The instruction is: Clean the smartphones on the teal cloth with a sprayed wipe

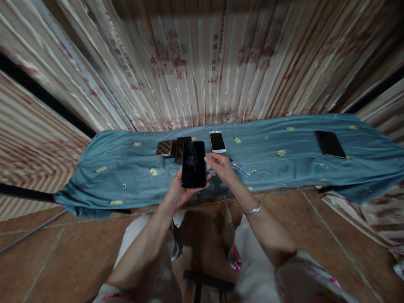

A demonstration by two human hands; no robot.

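Observation:
A black phone (193,166) with a cracked screen lies in my left hand (180,190), whose fingers wrap round its lower part. My right hand (221,165) is at the phone's right edge, thumb and fingertips pinched together; something small and pale shows just below them, too unclear to name. Beyond the phone, a dark flat device (179,147) is partly covered by it. A checkered brown case (164,148) sits to the left of that. A white phone (217,142) with a dark screen lies behind my right hand.
A blue-green cloth (271,164) with yellow prints covers the long narrow table. On it are a clear plastic item with a blue end (240,168), right of my right hand, and another black phone (330,144) at the far right. Striped curtains (202,63) hang behind and beside the table.

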